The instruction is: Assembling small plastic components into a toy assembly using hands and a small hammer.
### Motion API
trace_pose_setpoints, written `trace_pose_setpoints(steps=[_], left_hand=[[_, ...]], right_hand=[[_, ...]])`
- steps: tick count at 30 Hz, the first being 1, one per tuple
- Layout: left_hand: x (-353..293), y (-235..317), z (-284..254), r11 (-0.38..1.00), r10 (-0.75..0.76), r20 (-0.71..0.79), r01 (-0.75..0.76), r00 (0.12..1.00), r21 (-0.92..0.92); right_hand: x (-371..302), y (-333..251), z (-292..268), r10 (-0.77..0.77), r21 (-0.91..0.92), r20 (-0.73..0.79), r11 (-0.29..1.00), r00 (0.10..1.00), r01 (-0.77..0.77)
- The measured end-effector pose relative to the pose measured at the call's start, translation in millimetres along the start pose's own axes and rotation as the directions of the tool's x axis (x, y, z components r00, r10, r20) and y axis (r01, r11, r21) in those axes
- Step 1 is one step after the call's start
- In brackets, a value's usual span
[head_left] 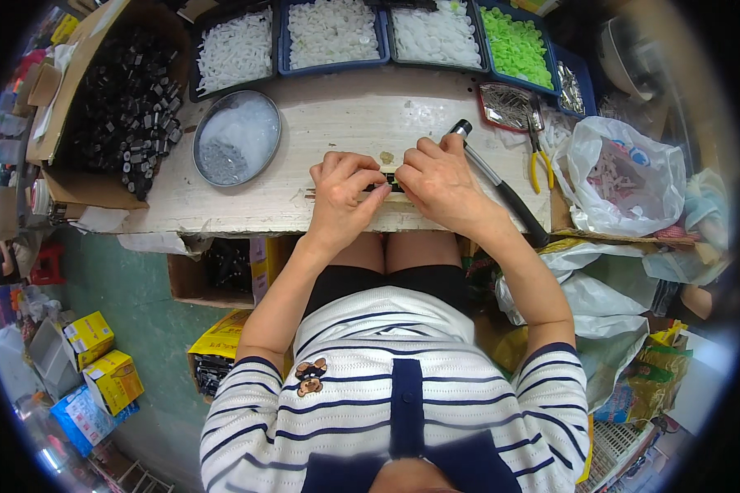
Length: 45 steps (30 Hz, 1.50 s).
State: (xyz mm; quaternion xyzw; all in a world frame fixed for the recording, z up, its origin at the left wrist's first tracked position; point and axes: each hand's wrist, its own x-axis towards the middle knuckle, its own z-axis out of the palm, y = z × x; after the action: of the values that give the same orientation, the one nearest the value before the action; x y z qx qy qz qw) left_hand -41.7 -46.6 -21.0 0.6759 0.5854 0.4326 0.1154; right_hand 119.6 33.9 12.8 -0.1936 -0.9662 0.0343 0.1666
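Both my hands meet over the near middle of the worktable (304, 115). Between them is a small black part (393, 182), mostly covered by fingers, with a bit of light green on it. My left hand (343, 193) pinches at its left side, thumb and fingers together. My right hand (442, 182) has its fingers bent down onto the right side of the same part. A pale wooden strip (396, 199) shows beneath the hands. Right beside my right hand lies a hammer (497, 177) with a metal shaft and black grip.
Trays of white pieces (335, 70) and a tray of green pieces (543, 82) line the back. A round metal dish (276, 152) and a carton of black parts (62, 131) stand left. Yellow-handled pliers (541, 164), a pin box (489, 115) and a plastic bag (658, 209) lie right.
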Motion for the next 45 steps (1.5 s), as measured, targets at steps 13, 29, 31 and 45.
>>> trace_pose_setpoints(steps=[13, 29, 31, 45], left_hand=[[4.7, -0.4, 2.8, 0.998, 0.027, 0.027, -0.029, 0.999, 0.058], [3.5, -1.7, -0.7, 0.998, -0.059, 0.091, 0.058, 0.994, 0.016], [4.5, -0.4, -4.0, 0.991, -0.131, 0.118, 0.135, 0.984, -0.025], [11.4, -4.8, 1.6, 0.995, -0.027, 0.18, 0.01, 0.983, 0.096]], right_hand=[[15.8, 0.2, -3.7, -0.078, 0.036, 0.135, 0.997, 0.988, 0.074], [-13.1, 30.7, -23.0, 0.189, 0.193, -0.024, 0.964, 0.982, -0.181], [-30.4, 47.6, -41.3, 0.296, 0.138, -0.07, 0.949, 0.953, -0.284], [-181.5, 189.9, -111.2, 0.885, -0.499, -0.226, 0.254, 0.408, -0.829]])
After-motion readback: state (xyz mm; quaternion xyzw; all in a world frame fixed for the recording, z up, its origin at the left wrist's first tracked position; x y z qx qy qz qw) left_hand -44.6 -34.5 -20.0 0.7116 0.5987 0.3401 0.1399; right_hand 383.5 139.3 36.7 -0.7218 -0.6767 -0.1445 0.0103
